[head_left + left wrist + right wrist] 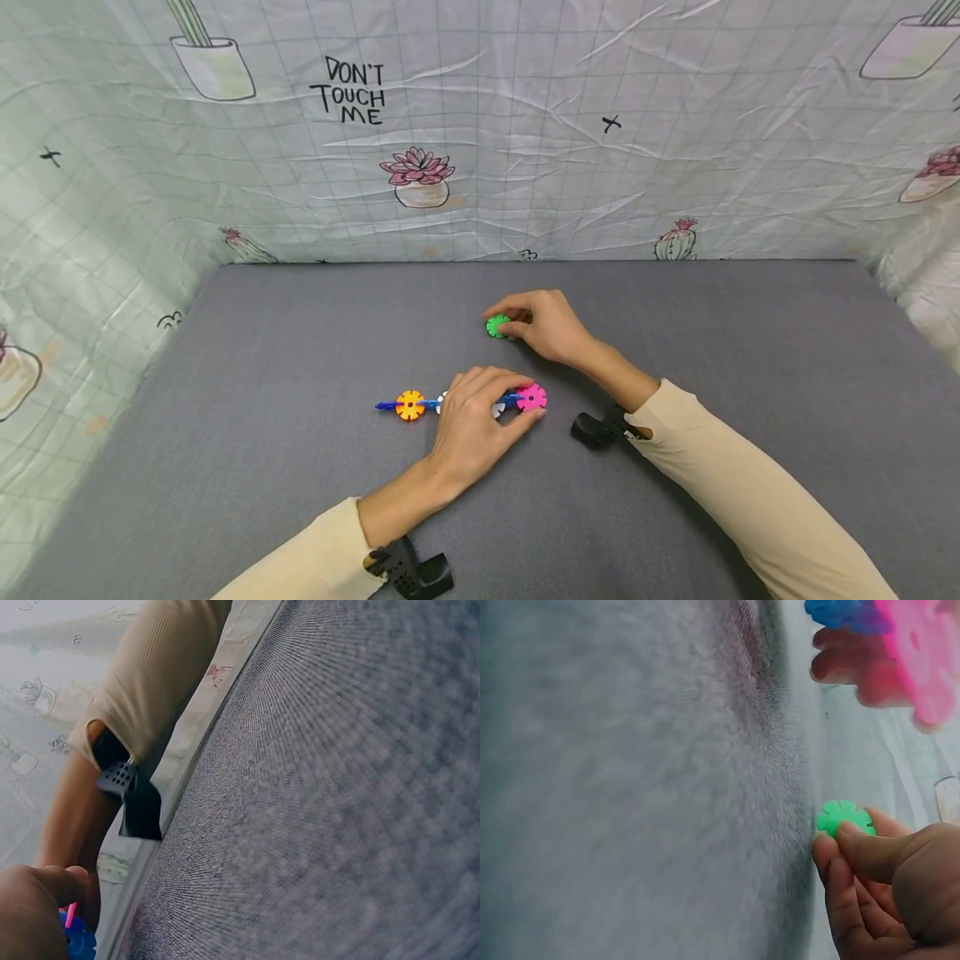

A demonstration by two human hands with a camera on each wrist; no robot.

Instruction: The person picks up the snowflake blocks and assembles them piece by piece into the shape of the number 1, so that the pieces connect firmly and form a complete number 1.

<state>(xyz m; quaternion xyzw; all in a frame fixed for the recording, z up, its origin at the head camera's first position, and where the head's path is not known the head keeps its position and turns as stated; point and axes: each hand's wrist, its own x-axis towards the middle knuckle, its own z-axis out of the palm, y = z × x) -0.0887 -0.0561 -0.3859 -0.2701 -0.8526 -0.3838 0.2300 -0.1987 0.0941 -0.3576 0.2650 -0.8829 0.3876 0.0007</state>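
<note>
A row of notched plastic interlocking discs is joined in a chain, with my left hand (474, 425) over its middle and right part. Thumb and fingers grip the chain at its right end, around the pink disc (532, 398) and the blue disc (79, 937) beside it. An orange disc (410, 406) and a blue disc seen edge-on (386, 406) stick out to the left; white discs are partly hidden beneath the hand. Farther back, my right hand (553, 325) pinches a single green disc (832, 819) between thumb and fingers, apart from the chain.
A grey cloth-covered table (300, 333) lies under both hands. Behind it hangs a pale checked curtain (525, 167) with plant drawings, which also closes off the sides. Black wrist cameras (596, 430) are strapped under both forearms.
</note>
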